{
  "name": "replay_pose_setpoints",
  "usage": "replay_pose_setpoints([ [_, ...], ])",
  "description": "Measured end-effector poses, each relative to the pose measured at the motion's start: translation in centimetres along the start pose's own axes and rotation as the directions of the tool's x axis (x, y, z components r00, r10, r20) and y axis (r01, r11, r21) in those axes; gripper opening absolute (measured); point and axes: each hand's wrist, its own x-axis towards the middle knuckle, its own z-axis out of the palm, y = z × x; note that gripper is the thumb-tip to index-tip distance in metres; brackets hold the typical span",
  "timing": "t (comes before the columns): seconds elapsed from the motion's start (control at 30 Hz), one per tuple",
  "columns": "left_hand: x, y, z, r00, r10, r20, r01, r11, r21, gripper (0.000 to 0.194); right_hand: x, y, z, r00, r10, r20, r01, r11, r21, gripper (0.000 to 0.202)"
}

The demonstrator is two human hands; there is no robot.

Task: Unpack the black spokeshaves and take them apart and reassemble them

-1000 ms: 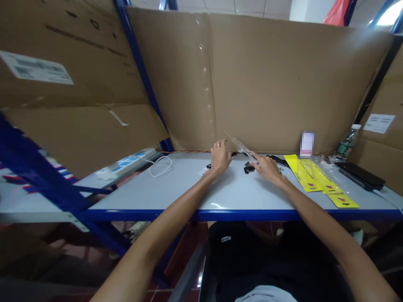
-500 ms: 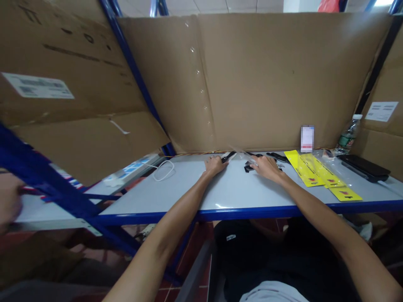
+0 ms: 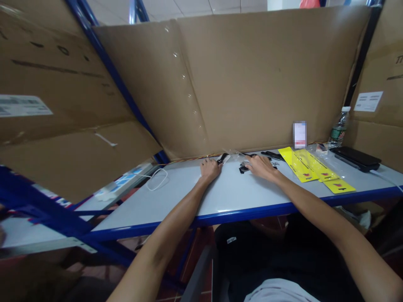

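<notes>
My left hand (image 3: 210, 169) rests on the far part of the white tabletop, its fingers curled round the near end of a slim black item (image 3: 223, 158) with a pale strip along it. My right hand (image 3: 261, 166) is closed at the edge of a clear plastic sleeve (image 3: 233, 154), which stretches left toward that black item. Small black pieces (image 3: 243, 169) lie under and beside the right fingers. Behind this hand are more black parts (image 3: 272, 155) and small shiny bits (image 3: 275, 163). The fingertips are partly hidden.
Yellow printed cards (image 3: 304, 167) in clear plastic lie to the right, near a propped phone (image 3: 299, 135), a water bottle (image 3: 339, 128) and a black device (image 3: 355, 158). A white cable (image 3: 157, 180) loops at left. A cardboard panel (image 3: 252, 84) closes the back.
The view has turned and tilted slightly, shifting the scene leftward. Both hands stay at nearly the same spot on the table, with the black item and plastic sleeve still between them.
</notes>
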Motion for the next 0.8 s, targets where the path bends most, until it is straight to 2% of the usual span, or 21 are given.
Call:
replay_pose_setpoints([
  [0.13,-0.1,0.0,-0.1,0.999,0.027,0.041,-0.027,1.000,-0.013,0.062,-0.1,-0.1,-0.3,1.000,0.005,-0.025,-0.004,1.000,0.028,0.045],
  [0.3,0.3,-0.5,0.1,0.994,-0.045,0.095,0.055,0.993,-0.102,0.082,-0.1,0.0,-0.3,0.999,-0.004,-0.051,0.005,1.000,0.027,0.042],
  [0.4,1.3,-0.8,0.0,0.984,-0.054,0.172,0.079,0.987,-0.142,0.089,0.0,0.0,-0.1,0.998,-0.013,-0.063,0.016,0.999,0.043,0.043],
  [0.5,2.4,-1.1,-0.2,0.963,-0.059,0.263,0.114,0.974,-0.198,0.084,0.1,0.1,0.0,0.997,-0.009,-0.074,0.013,0.998,0.055,0.045],
  [0.6,2.6,-1.1,0.0,0.971,-0.078,0.227,0.127,0.970,-0.208,0.078,0.2,0.3,0.1,0.998,0.016,-0.060,-0.012,0.998,0.062,0.045],
  [0.7,2.1,-1.0,0.5,0.988,-0.051,0.147,0.078,0.979,-0.189,0.076,0.2,0.5,0.1,0.998,0.038,-0.050,-0.034,0.997,0.070,0.042],
  [0.8,1.8,-0.8,0.5,0.990,-0.006,0.139,0.029,0.986,-0.166,0.076,0.3,0.7,0.1,0.997,0.053,-0.058,-0.049,0.996,0.075,0.043],
])
